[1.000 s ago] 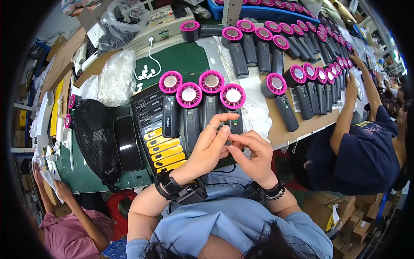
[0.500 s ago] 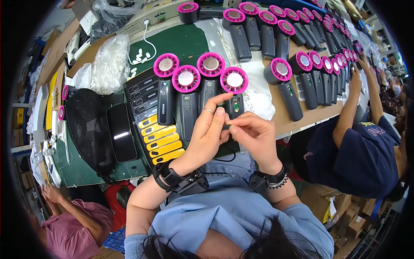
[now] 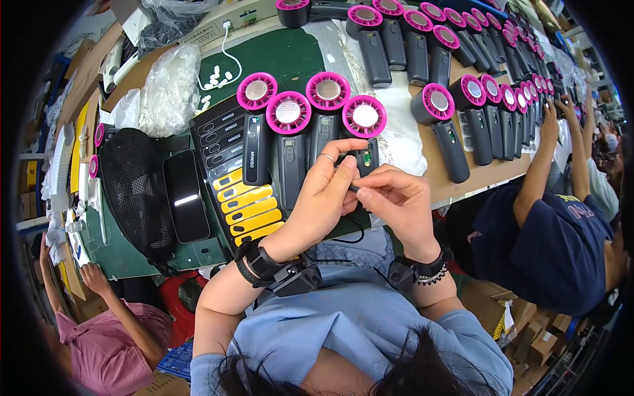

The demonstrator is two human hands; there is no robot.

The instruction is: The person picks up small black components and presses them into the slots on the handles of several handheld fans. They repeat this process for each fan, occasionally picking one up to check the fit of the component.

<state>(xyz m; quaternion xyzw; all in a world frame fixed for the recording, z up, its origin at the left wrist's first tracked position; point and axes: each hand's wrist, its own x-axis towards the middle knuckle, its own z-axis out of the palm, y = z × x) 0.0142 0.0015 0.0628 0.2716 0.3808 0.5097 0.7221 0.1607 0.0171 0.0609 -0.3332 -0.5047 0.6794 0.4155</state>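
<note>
We pinch something small at the handle of a dark handheld fan with a pink ring head (image 3: 364,125) on the green bench mat (image 3: 290,59).

Our left hand (image 3: 323,198) lies over the fan's handle, fingers curled and closed against it, and our right hand (image 3: 396,198) meets it with thumb and forefinger pinched shut on a tiny dark piece; what that piece is, we cannot tell. The fan lies flat, rightmost in a row of four like it (image 3: 288,122), just beside a tray of black and yellow flat strips (image 3: 241,204). We judge the work is midway: three fans to the left lie untouched by us, and a long line of similar fans (image 3: 489,92) runs along the wooden bench, where another person's arm (image 3: 538,165) reaches in.
</note>
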